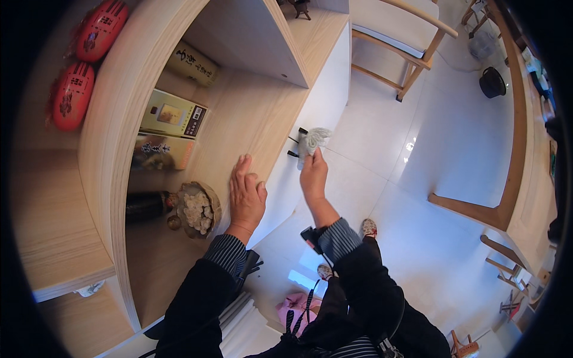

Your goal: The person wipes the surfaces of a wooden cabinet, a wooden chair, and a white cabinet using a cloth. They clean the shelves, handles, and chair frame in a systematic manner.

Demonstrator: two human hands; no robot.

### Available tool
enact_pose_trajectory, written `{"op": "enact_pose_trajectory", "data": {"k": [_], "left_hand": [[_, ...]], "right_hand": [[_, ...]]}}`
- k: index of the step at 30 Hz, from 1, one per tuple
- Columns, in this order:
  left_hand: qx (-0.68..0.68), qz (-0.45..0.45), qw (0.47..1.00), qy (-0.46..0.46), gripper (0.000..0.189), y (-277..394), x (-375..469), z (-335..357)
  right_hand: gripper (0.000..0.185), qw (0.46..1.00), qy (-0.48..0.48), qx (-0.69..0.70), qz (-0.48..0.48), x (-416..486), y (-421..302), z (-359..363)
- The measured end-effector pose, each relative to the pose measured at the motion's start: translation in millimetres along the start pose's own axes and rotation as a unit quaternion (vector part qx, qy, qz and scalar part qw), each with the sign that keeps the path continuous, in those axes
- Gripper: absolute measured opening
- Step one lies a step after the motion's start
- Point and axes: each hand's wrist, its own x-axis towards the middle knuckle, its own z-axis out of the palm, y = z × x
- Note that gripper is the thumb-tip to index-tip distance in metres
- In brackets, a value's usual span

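My left hand [248, 192] rests on the light wooden shelf [250, 112] near its front edge, with nothing in its grasp. Beyond the edge, my right hand [314, 174] grips a crumpled pale grey-white cloth [312, 142]. That cloth lies over the front of the white cabinet doors [280, 179], beside two black handles: an upper handle [303, 130] and a lower handle [292, 154]. Left of my left hand stands a basket-like bowl [218, 210] with pale, lumpy pieces inside.
Deeper on the shelf are a dark bottle [145, 206], boxed books [172, 114] and a tan cylinder [194, 65], some bearing writing. Red wrapped packages [74, 96] sit in another compartment. A wooden chair [394, 40] and a wooden table [515, 192] stand to the right; a pink bag [295, 308] lies below.
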Motion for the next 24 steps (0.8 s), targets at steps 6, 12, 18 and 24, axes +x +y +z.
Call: {"op": "enact_pose_trajectory", "data": {"k": [6,12,18,24], "left_hand": [[-0.006,-0.004,1.0,-0.004,0.027,0,0,0],[0.0,-0.012,1.0,-0.012,0.026,-1,-1,2],[-0.008,0.0,1.0,-0.006,0.026,0,0,-1],[-0.029,-0.008,1.0,-0.002,0.026,2,0,-1]], "right_hand": [[0.056,0.985,0.009,0.005,-0.171,-26,-20,14],[0.055,0.985,-0.117,-0.051,0.112,4,44,-6],[0.054,0.994,-0.014,0.02,-0.103,-44,-10,8],[0.061,0.957,-0.011,-0.076,-0.279,-41,-4,-3]]}}
